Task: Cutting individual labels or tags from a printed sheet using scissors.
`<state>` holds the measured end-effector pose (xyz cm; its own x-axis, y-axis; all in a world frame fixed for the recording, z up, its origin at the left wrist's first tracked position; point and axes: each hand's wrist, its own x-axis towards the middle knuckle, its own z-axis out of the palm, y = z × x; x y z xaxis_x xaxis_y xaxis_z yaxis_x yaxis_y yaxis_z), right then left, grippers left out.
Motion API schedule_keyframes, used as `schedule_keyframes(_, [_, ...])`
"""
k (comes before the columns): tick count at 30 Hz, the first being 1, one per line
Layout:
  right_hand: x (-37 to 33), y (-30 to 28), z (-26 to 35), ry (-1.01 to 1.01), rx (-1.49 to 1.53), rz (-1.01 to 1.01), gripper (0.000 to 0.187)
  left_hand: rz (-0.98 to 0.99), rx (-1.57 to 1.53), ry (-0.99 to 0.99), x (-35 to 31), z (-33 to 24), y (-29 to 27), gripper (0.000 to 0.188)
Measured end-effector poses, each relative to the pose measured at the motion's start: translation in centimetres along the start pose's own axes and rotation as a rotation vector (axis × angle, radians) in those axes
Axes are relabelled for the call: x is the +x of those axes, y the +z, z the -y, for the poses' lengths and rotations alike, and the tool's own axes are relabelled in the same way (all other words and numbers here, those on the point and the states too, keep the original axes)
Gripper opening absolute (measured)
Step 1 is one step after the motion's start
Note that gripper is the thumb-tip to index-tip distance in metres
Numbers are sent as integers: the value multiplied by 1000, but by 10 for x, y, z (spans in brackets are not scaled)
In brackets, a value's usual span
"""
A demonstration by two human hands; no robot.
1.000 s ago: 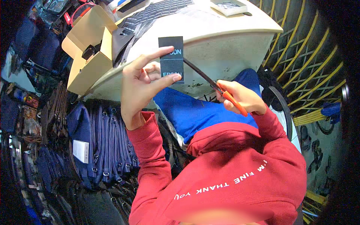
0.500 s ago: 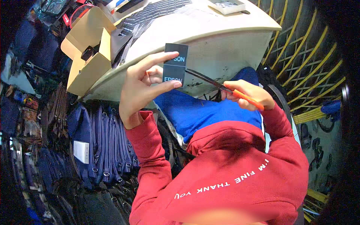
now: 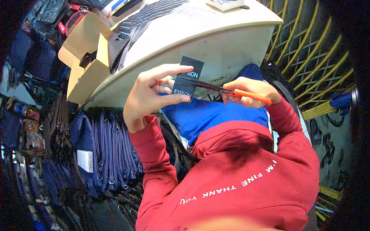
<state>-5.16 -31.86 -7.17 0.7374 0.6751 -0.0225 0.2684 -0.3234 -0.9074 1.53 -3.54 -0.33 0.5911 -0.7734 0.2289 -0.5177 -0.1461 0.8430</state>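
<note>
Between the thumb and fingers of my left hand (image 3: 140, 94) is a flat dark label piece (image 3: 193, 62) with pale lettering, printed in two similar sections one above the other. My right hand (image 3: 256, 89) grips a pair of scissors (image 3: 211, 86) by the orange handles. Their dark blades point left and lie across the middle of the label piece, between its two sections. Part of the piece is covered by my left fingertips. Whether the blades are parted around it I cannot tell.
Ahead stands a pale table (image 3: 216, 30) with a keyboard (image 3: 148, 17) and clear plastic sheets (image 3: 135, 36). An open cardboard box (image 3: 88, 82) is at its left edge. Dark blue strapped bags (image 3: 115, 150) are stacked at my left. A yellow lattice gate (image 3: 316, 57) is at the right.
The label piece has shifted right and slightly down and now tilts clockwise. The scissor blades have gone from its right edge to across its middle.
</note>
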Motion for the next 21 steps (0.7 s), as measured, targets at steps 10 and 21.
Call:
schedule_keyframes(10, [2, 1, 2, -89, 30, -23, 60, 24, 15, -14, -1, 0, 0, 63])
schedule_keyframes(21, [2, 3, 4, -105, 34, -43, 53, 40, 12, -17, 1, 1, 1, 63])
